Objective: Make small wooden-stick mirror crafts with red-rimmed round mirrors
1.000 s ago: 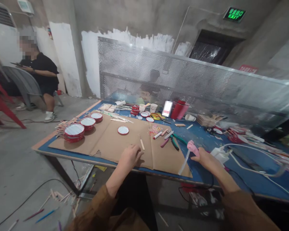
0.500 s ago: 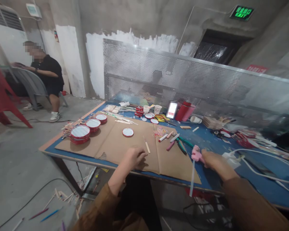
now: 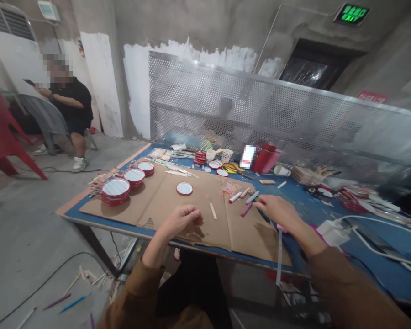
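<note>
My left hand (image 3: 185,219) hovers low over the brown cardboard (image 3: 160,201), fingers curled in and nothing visible in them. Just right of it lies a thin wooden stick (image 3: 212,210) with a narrow tip. My right hand (image 3: 277,209) is bent over the teal-handled pliers (image 3: 262,214), fingers closed at the handles, which it partly covers. Several markers lie by its fingertips, including a grey one (image 3: 252,197) and a purple one (image 3: 246,209). Below the right wrist is the pink glue gun (image 3: 281,228), mostly hidden, its clear glue stick (image 3: 279,260) jutting past the table edge.
Red-rimmed round discs stand in stacks (image 3: 115,189) at left; a single disc (image 3: 184,188) lies mid-cardboard. A red bottle (image 3: 264,157) and paper cups (image 3: 227,155) line the back before a perforated metal screen (image 3: 198,91). White cables (image 3: 373,244) cross the right side. A person (image 3: 71,100) sits far left.
My right hand has let go of the glue gun and moved left and forward to the pliers. My left hand has shifted slightly left. The seated person's arms are raised, holding a dark flat object.
</note>
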Available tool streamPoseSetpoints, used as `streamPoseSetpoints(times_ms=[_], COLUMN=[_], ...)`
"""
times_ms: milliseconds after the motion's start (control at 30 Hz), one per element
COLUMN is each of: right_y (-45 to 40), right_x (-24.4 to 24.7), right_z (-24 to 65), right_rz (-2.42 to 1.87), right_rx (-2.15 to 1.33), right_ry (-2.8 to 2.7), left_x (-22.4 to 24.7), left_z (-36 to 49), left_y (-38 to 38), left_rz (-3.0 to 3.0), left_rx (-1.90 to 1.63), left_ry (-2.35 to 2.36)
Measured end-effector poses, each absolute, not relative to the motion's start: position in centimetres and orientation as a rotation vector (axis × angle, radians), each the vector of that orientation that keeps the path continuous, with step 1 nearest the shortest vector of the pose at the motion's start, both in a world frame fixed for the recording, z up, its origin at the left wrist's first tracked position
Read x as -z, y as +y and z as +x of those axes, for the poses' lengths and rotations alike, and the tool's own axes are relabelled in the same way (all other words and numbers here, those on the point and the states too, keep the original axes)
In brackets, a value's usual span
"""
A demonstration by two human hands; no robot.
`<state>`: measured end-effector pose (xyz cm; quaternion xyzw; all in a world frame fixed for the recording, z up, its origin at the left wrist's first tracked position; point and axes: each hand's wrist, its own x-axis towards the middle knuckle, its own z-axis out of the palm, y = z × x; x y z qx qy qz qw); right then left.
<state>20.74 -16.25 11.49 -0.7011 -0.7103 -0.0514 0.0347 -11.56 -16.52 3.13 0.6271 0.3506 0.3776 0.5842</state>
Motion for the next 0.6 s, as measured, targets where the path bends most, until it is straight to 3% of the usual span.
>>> streamPoseSetpoints(times_ms=[133, 300, 600], right_y=[-13.9, -11.6, -8.1], right_x=[-10.7, -8.7, -6.3], right_z=[10.7, 1.3, -2.7], right_rz=[-1.737, -1.866, -1.786], right_rx=[-0.154, -0.054, 0.084], right_ry=[-2.271, -2.194, -2.320], left_x=[-3.3, -3.6, -3.3], left_z=[-11.5, -11.6, -11.3], left_y=[-16.6, -16.7, -16.9], left_rz=[1.467, 1.487, 1.388], left_rx=[-0.918, -0.959, -0.986], left_ry=[0.794, 0.774, 0.726])
